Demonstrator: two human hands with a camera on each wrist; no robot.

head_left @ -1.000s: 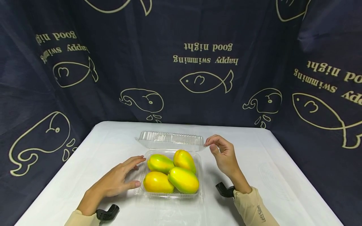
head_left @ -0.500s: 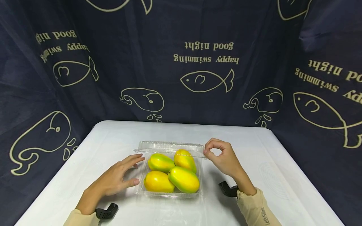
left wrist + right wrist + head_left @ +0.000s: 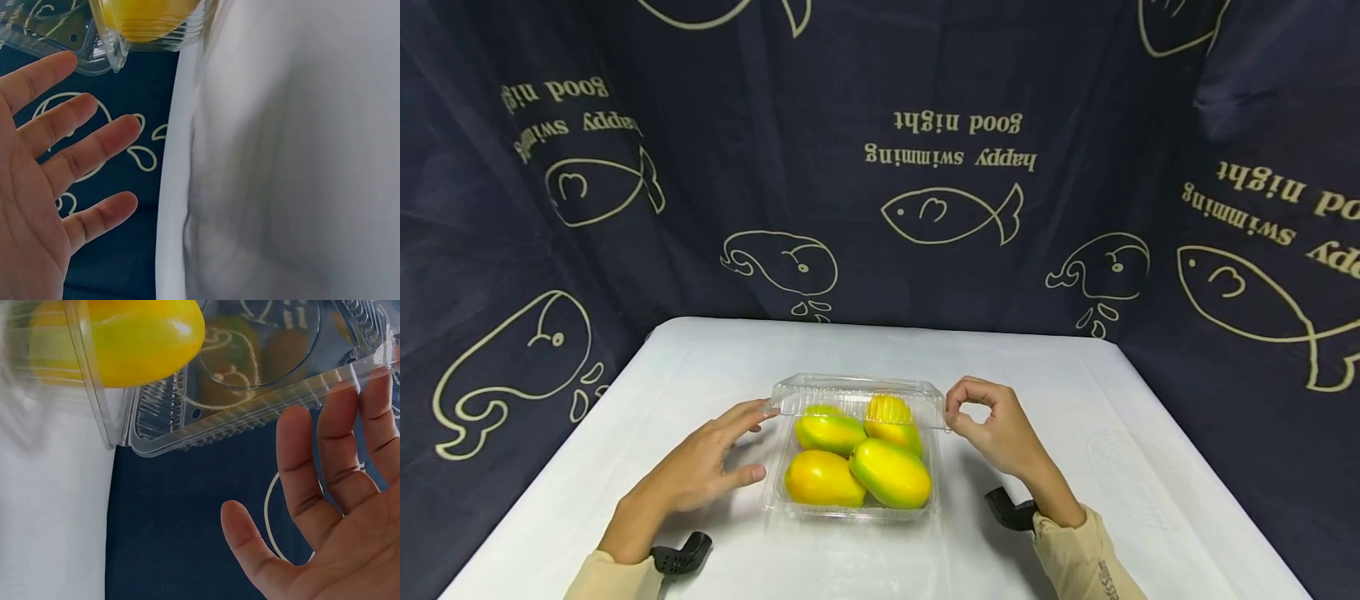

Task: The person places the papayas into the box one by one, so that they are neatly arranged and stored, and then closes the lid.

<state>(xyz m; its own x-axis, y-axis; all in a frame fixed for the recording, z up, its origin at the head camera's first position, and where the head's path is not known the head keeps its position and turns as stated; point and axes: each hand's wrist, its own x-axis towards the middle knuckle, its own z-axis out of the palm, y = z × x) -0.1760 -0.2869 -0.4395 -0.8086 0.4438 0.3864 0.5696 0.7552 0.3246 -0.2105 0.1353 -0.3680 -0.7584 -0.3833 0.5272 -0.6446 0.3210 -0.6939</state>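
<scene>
Several yellow-green mangoes [image 3: 891, 473] lie in a clear plastic clamshell box [image 3: 857, 512]. The box's lid [image 3: 857, 392] is tilted up over the rear mangoes, hinged at the back. At the lid's right front corner, my right hand [image 3: 996, 425] pinches the edge between thumb and forefinger. In the right wrist view the other fingers [image 3: 294, 456] stretch beside the lid. My left hand [image 3: 700, 462] stands to the left of the box with fingers spread, its fingertips close to the lid's left corner; whether they touch it I cannot tell. The left wrist view shows the fingers [image 3: 94, 150] apart, holding nothing.
A white-covered table [image 3: 1075, 417] carries the box near its middle. Dark blue cloth [image 3: 820, 150] printed with fish and whales hangs behind and on both sides. Each wrist wears a black bracket [image 3: 681, 554].
The lid has swung forward and down from lying back, now covering part of the rear mangoes. My right hand came forward with it, closing its pinch. My left hand shifted only slightly.
</scene>
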